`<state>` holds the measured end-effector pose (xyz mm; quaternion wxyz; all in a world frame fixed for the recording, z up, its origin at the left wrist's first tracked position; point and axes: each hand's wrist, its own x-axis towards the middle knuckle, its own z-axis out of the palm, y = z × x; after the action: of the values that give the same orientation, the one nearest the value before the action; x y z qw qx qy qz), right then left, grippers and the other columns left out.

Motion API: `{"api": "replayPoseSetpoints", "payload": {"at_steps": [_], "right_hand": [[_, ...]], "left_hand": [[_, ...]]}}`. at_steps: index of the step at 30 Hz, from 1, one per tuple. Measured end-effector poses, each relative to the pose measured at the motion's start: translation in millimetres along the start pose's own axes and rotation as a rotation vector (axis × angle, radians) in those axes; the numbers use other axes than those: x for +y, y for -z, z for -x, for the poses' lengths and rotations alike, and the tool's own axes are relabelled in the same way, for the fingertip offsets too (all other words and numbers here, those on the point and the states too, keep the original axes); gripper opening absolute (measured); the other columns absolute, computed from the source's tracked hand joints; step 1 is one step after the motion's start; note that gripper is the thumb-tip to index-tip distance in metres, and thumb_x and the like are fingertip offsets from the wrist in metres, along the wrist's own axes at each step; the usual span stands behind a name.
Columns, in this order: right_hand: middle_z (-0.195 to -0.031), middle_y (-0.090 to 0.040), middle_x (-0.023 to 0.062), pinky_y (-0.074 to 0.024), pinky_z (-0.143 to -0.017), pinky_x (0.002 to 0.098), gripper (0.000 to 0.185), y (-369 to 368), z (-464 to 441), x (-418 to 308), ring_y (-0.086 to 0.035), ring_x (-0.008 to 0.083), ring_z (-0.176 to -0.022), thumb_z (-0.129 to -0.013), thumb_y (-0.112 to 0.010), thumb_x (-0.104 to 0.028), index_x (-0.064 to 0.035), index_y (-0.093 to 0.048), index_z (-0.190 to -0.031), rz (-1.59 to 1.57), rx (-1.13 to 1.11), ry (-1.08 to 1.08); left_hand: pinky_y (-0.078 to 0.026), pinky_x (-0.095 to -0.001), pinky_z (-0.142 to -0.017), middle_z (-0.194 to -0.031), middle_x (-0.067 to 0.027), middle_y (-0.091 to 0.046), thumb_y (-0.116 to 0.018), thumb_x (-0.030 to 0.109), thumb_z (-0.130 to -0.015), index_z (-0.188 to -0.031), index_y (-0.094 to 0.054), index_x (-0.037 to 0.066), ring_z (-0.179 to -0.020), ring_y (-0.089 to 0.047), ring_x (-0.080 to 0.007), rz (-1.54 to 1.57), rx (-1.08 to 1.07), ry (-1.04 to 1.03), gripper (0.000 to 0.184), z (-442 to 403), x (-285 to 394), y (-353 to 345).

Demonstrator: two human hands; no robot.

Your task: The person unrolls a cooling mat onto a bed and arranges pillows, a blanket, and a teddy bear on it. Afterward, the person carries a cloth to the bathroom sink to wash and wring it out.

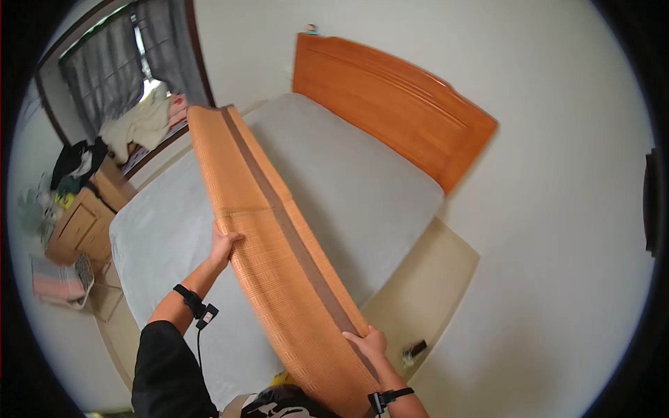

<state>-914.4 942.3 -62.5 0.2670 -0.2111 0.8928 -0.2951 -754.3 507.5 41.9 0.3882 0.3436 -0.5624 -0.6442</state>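
A long folded orange-tan woven mat [261, 279] with a brown border strip stretches diagonally over the bed, from near the window down to my body. My left hand [223, 244] grips its left edge around the middle, thumb on top. Lower down, my right hand [369, 343] holds the right edge beside the brown strip. Beneath the mat lies a bed with a pale grey-blue sheet [348, 167]. Both my wrists wear black straps.
An orange wooden headboard [390, 97] stands at the far side against the wall. On the left are a wooden cabinet [82, 226] with clothes on top, a rack [66, 282], and a windowsill blanket [139, 125]. A small dark object [416, 348] lies on the floor at the right.
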Motion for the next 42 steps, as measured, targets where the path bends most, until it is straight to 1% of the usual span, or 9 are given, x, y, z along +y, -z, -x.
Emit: {"api": "replayPoseSetpoints", "payload": {"at_steps": [6,10,13,16,19,21,27,30,42], "right_hand": [[-0.087,-0.069,0.0191,-0.0527,-0.073,0.043,0.082,-141,-90,-14,-0.068,0.0341,-0.082,-0.058,-0.073,-0.072,0.0008,-0.067,-0.095,0.23,-0.092,0.17],[-0.085,-0.068,0.0239,-0.0525,-0.073,0.0448,0.084,-216,-75,-10,-0.067,0.0369,-0.081,-0.059,-0.07,-0.074,0.0037,-0.067,-0.092,0.359,-0.23,0.17],[-0.083,-0.067,0.0232,-0.0522,-0.07,0.0454,0.073,-252,-42,18,-0.067,0.037,-0.079,-0.06,-0.074,-0.064,0.0011,-0.067,-0.09,0.458,-0.31,0.155],[-0.087,-0.065,0.0215,-0.0501,-0.073,0.0449,0.063,-305,-37,67,-0.064,0.0366,-0.084,-0.057,-0.084,-0.05,-0.0022,-0.063,-0.092,0.381,-0.306,0.204],[-0.105,-0.058,0.0208,-0.0468,-0.083,0.044,0.077,-259,-94,37,-0.057,0.0369,-0.099,-0.056,-0.085,-0.05,-0.0016,-0.055,-0.106,0.448,-0.158,0.311],[-0.115,-0.05,0.0186,-0.0432,-0.091,0.043,0.091,-263,-116,42,-0.05,0.0367,-0.107,-0.054,-0.085,-0.053,-0.0012,-0.046,-0.118,0.454,-0.249,0.312],[-0.112,-0.059,0.0161,-0.0488,-0.089,0.0409,0.078,-299,-152,46,-0.059,0.0294,-0.104,-0.065,-0.087,-0.028,0.0001,-0.045,-0.124,-0.124,-0.677,0.283],[-0.117,-0.059,0.016,-0.0493,-0.088,0.0374,0.063,-286,-151,34,-0.059,0.0252,-0.106,-0.076,-0.076,-0.006,0.0015,-0.042,-0.13,-0.427,-0.917,-0.113],[-0.106,-0.064,0.0118,-0.051,-0.08,0.0321,0.048,-359,-36,-40,-0.062,0.02,-0.093,-0.075,-0.074,0.0,0.0031,-0.052,-0.117,-0.456,-0.735,0.205]], "left_hand": [[-0.056,-0.0373,-0.08,-0.105,-0.0137,-0.061,-0.065,0.002,-0.073,-0.123,-0.041,-0.003,-0.094,-0.064,-0.0244,-0.045,0.026,0.026,0.056,-15,-119,141],[-0.053,-0.0363,-0.082,-0.112,-0.0119,-0.058,-0.076,0.01,-0.07,-0.128,-0.036,-0.001,-0.1,-0.059,-0.023,-0.274,0.111,0.25,0.071,40,-321,250],[-0.054,-0.0335,-0.078,-0.116,-0.0162,-0.055,-0.086,0.022,-0.066,-0.126,-0.035,-0.005,-0.102,-0.057,-0.0227,-0.09,0.257,0.471,0.083,151,-410,225],[-0.051,-0.0314,-0.051,-0.085,-0.0102,-0.063,-0.083,0.021,-0.069,-0.113,-0.047,-0.007,-0.064,-0.062,-0.0182,-0.052,0.35,0.066,0.063,265,-443,165],[-0.054,-0.0351,-0.066,-0.09,-0.0137,-0.065,-0.082,0.02,-0.069,-0.113,-0.047,-0.006,-0.078,-0.065,-0.0246,-0.065,0.34,0.402,0.062,276,-383,79],[-0.052,-0.0368,-0.078,-0.092,-0.0165,-0.066,-0.08,0.015,-0.069,-0.111,-0.05,-0.005,-0.088,-0.065,-0.0284,-0.215,0.736,0.571,0.055,296,-396,53],[-0.051,-0.0364,-0.079,-0.096,-0.0161,-0.068,-0.074,0.006,-0.067,-0.108,-0.054,-0.002,-0.088,-0.066,-0.0269,-0.164,0.779,0.449,0.047,300,-376,53],[-0.051,-0.0361,-0.078,-0.095,-0.0187,-0.068,-0.075,0.007,-0.068,-0.107,-0.055,-0.003,-0.088,-0.067,-0.0294,-0.253,0.804,0.428,0.045,299,-295,48],[-0.052,-0.0323,-0.078,-0.093,-0.0138,-0.069,-0.075,0.003,-0.068,-0.105,-0.059,-0.005,-0.085,-0.066,-0.0212,-0.135,0.773,0.297,0.041,336,-244,200]]}}
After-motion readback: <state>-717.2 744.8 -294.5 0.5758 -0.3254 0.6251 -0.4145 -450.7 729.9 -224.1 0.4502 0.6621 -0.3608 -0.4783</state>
